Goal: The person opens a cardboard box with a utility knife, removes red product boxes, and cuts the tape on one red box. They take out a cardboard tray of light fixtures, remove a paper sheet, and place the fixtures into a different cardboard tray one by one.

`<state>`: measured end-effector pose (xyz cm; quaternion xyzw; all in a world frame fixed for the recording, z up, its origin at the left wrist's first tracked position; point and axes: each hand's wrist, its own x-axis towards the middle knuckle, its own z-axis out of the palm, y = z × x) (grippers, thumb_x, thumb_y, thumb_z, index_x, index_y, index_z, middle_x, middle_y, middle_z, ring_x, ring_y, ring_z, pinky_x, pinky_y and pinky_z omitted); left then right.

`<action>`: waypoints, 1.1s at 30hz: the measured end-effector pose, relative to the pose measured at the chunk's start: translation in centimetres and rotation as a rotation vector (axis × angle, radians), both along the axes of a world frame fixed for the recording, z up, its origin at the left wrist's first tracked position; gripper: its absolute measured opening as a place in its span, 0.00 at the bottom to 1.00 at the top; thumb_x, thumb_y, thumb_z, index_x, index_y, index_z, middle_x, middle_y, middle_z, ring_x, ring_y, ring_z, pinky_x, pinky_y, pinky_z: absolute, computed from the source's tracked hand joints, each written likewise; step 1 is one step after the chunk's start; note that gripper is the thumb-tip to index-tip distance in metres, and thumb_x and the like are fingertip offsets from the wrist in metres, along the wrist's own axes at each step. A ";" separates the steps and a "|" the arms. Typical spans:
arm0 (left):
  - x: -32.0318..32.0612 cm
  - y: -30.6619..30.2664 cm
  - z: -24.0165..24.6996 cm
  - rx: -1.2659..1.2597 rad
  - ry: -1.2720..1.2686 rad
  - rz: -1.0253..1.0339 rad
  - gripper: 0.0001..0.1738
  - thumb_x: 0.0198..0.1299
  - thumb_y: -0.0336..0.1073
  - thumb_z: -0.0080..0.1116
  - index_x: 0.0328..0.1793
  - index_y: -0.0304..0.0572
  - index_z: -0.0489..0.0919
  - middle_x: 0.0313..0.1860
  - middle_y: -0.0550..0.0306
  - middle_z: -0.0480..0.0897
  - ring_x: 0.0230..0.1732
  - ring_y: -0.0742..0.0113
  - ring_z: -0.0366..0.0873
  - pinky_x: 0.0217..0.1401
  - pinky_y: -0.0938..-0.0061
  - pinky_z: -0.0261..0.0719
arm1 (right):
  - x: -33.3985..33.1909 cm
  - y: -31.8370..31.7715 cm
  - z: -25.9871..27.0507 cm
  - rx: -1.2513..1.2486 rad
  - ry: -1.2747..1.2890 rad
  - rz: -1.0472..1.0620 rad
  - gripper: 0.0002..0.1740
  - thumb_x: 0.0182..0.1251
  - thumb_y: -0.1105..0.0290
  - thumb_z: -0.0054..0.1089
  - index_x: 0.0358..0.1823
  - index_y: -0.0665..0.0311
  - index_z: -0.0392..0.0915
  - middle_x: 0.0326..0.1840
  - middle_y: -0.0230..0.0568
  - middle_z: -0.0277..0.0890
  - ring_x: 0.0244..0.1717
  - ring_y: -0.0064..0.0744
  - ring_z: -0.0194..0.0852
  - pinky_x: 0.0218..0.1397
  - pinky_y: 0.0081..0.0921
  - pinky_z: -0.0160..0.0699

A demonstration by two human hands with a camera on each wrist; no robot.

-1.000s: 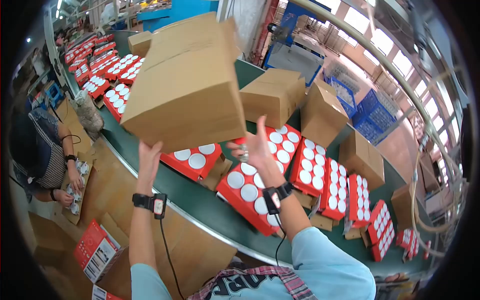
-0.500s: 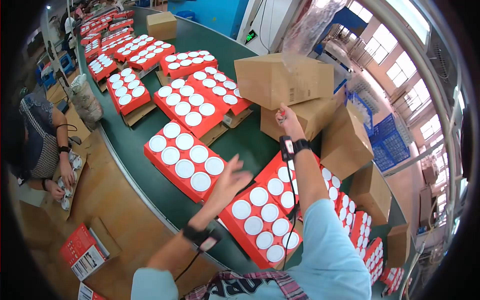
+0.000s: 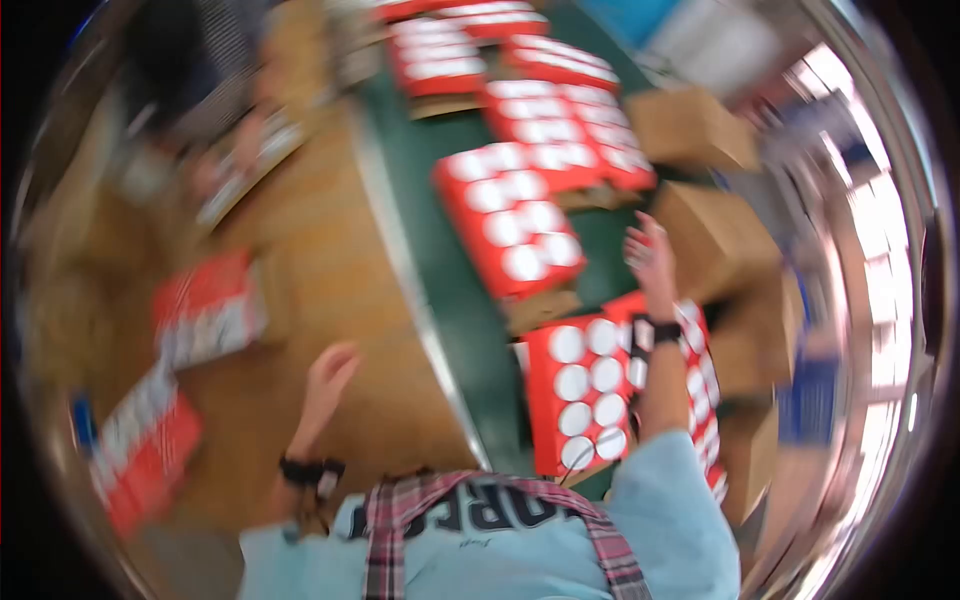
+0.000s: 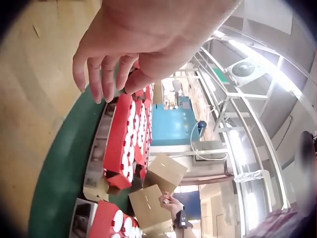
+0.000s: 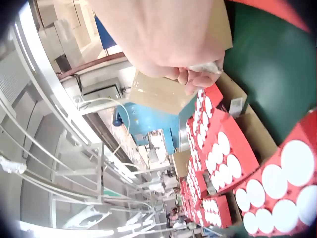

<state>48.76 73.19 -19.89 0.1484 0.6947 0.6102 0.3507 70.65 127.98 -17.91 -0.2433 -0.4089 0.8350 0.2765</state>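
My left hand (image 3: 328,385) hangs over the brown work surface, blurred, with its fingers loose and nothing in them. In the left wrist view its relaxed fingers (image 4: 108,74) droop. My right hand (image 3: 650,262) reaches over the green belt, right beside a closed cardboard box (image 3: 712,240). Something whitish and shiny (image 5: 205,67) shows at the right hand's loosely bent fingers. Below that hand and forearm lies a red carton (image 3: 578,400) with round white tops in rows. Another such red carton (image 3: 510,225) lies to the left of the hand.
More red cartons (image 3: 437,60) line the green belt (image 3: 440,270) toward the back. Brown boxes (image 3: 690,125) stand along its right side. A metal edge (image 3: 400,250) separates belt from work surface. Printed red-and-white cartons (image 3: 208,305) sit at left; another person (image 3: 200,60) works beyond.
The large cardboard box left both hands and came to rest among the boxes on the right. My left hand then moved left, off the belt; the right withdrew from the box. The view turned.
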 end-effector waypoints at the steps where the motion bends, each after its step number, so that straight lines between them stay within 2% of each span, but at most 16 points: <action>1: 0.7 -1.6 -0.4 0.020 0.049 0.003 0.15 0.64 0.31 0.56 0.54 0.32 0.76 0.46 0.57 0.81 0.49 0.72 0.77 0.52 0.78 0.76 | -1.7 -2.8 2.6 0.131 -0.230 -0.023 0.22 0.69 0.55 0.53 0.62 0.53 0.70 0.31 0.30 0.69 0.24 0.18 0.62 0.25 0.14 0.66; 2: 1.3 -3.6 -1.2 0.017 0.108 0.019 0.15 0.65 0.33 0.55 0.54 0.33 0.76 0.45 0.57 0.82 0.47 0.72 0.78 0.50 0.77 0.77 | -4.5 -6.6 5.2 0.112 -0.362 -0.099 0.21 0.71 0.58 0.49 0.62 0.57 0.67 0.25 0.27 0.65 0.19 0.15 0.57 0.19 0.13 0.59; 3: 1.9 -5.5 0.8 -0.101 0.202 0.001 0.14 0.64 0.33 0.56 0.53 0.33 0.77 0.44 0.57 0.82 0.47 0.73 0.78 0.50 0.77 0.76 | -7.3 -11.5 7.1 0.224 -0.512 -0.248 0.21 0.73 0.58 0.46 0.62 0.58 0.68 0.26 0.26 0.64 0.19 0.13 0.56 0.20 0.12 0.56; 4: 2.4 -7.8 0.4 -0.098 0.282 0.050 0.13 0.64 0.33 0.55 0.51 0.35 0.78 0.43 0.54 0.83 0.45 0.69 0.80 0.48 0.74 0.78 | -6.5 -6.2 2.7 0.037 -0.308 0.075 0.21 0.74 0.57 0.44 0.60 0.60 0.69 0.29 0.28 0.66 0.19 0.15 0.57 0.20 0.13 0.54; 6: 3.0 -12.5 0.3 -0.201 0.388 0.099 0.12 0.63 0.33 0.55 0.50 0.37 0.78 0.44 0.51 0.83 0.44 0.64 0.82 0.47 0.71 0.78 | -9.1 -10.8 2.2 0.029 -0.209 0.285 0.20 0.73 0.57 0.43 0.54 0.66 0.70 0.33 0.30 0.70 0.20 0.15 0.56 0.18 0.14 0.52; 11: 3.1 -26.4 0.8 -0.511 0.667 0.294 0.12 0.59 0.31 0.56 0.49 0.39 0.78 0.44 0.51 0.81 0.48 0.56 0.80 0.53 0.66 0.75 | -14.6 -28.9 4.4 0.357 -0.420 0.390 0.15 0.72 0.54 0.49 0.48 0.56 0.73 0.28 0.25 0.71 0.21 0.14 0.62 0.21 0.12 0.54; 13: 1.9 -33.1 2.2 -0.674 0.863 0.449 0.14 0.58 0.32 0.57 0.51 0.38 0.77 0.49 0.47 0.78 0.53 0.50 0.74 0.57 0.60 0.71 | -16.0 -35.3 3.2 0.368 -0.336 0.530 0.15 0.72 0.55 0.49 0.48 0.57 0.73 0.27 0.25 0.71 0.20 0.14 0.62 0.22 0.12 0.56; 15: 0.1 -40.4 4.8 -0.802 1.037 0.752 0.18 0.60 0.33 0.56 0.56 0.35 0.74 0.54 0.41 0.74 0.59 0.45 0.69 0.63 0.57 0.66 | -16.8 -42.1 2.1 0.497 -0.385 0.632 0.15 0.73 0.57 0.48 0.50 0.59 0.74 0.25 0.25 0.69 0.20 0.13 0.61 0.21 0.11 0.56; 17: -1.6 -48.5 6.2 -0.972 1.077 1.003 0.25 0.60 0.40 0.58 0.59 0.31 0.72 0.60 0.36 0.68 0.64 0.41 0.62 0.67 0.52 0.59 | -17.7 -50.0 1.7 0.583 -0.533 0.744 0.15 0.73 0.60 0.48 0.52 0.61 0.73 0.24 0.23 0.67 0.19 0.11 0.59 0.20 0.11 0.54; 20: -2.8 -58.4 4.9 -1.199 0.796 1.037 0.32 0.58 0.48 0.60 0.61 0.30 0.71 0.64 0.34 0.64 0.66 0.40 0.58 0.68 0.49 0.56 | -19.9 -61.2 -2.0 0.466 -0.477 0.881 0.16 0.72 0.61 0.51 0.54 0.62 0.72 0.23 0.21 0.63 0.19 0.10 0.56 0.19 0.11 0.51; 23: -2.1 -61.2 1.3 -1.100 0.804 0.699 0.37 0.56 0.53 0.61 0.63 0.30 0.70 0.65 0.35 0.63 0.67 0.38 0.55 0.68 0.47 0.54 | -22.9 -71.8 -5.4 0.510 -0.498 0.951 0.19 0.71 0.59 0.52 0.56 0.63 0.72 0.23 0.21 0.61 0.19 0.10 0.54 0.20 0.11 0.51; 25: -1.1 -60.5 1.7 -1.034 0.727 0.677 0.37 0.56 0.47 0.62 0.67 0.32 0.66 0.68 0.35 0.61 0.69 0.41 0.55 0.71 0.54 0.53 | -24.7 -76.5 -8.0 0.474 -0.534 0.980 0.21 0.70 0.56 0.53 0.56 0.62 0.72 0.24 0.22 0.62 0.20 0.11 0.55 0.20 0.12 0.53; 26: -0.6 -59.6 2.3 -0.998 0.694 0.659 0.38 0.56 0.44 0.63 0.70 0.33 0.64 0.70 0.36 0.60 0.71 0.43 0.55 0.72 0.57 0.53 | -25.0 -78.3 -9.4 0.587 -0.510 0.903 0.21 0.69 0.54 0.54 0.54 0.62 0.73 0.24 0.22 0.62 0.20 0.11 0.55 0.20 0.13 0.53; 28: -0.4 -58.0 3.0 -0.561 0.549 0.699 0.39 0.56 0.40 0.63 0.72 0.35 0.61 0.71 0.39 0.59 0.71 0.49 0.57 0.72 0.61 0.54 | -25.7 -80.0 -10.8 0.814 -0.452 0.736 0.22 0.67 0.51 0.55 0.51 0.61 0.74 0.23 0.22 0.63 0.19 0.12 0.55 0.20 0.15 0.54; 30: -0.2 -55.9 2.8 -0.098 0.332 0.816 0.42 0.55 0.32 0.62 0.75 0.36 0.56 0.73 0.44 0.60 0.70 0.59 0.62 0.71 0.67 0.57 | -26.4 -79.0 -9.5 0.703 -0.602 0.845 0.22 0.65 0.49 0.57 0.46 0.60 0.75 0.22 0.22 0.63 0.19 0.13 0.56 0.20 0.16 0.54; 33: -0.7 -54.2 5.5 -0.109 0.429 0.909 0.43 0.52 0.32 0.64 0.75 0.40 0.57 0.63 0.45 0.70 0.65 0.55 0.67 0.66 0.65 0.63 | -25.6 -79.4 -6.3 0.669 -0.751 0.969 0.20 0.63 0.47 0.58 0.39 0.58 0.74 0.21 0.21 0.62 0.19 0.13 0.57 0.20 0.16 0.55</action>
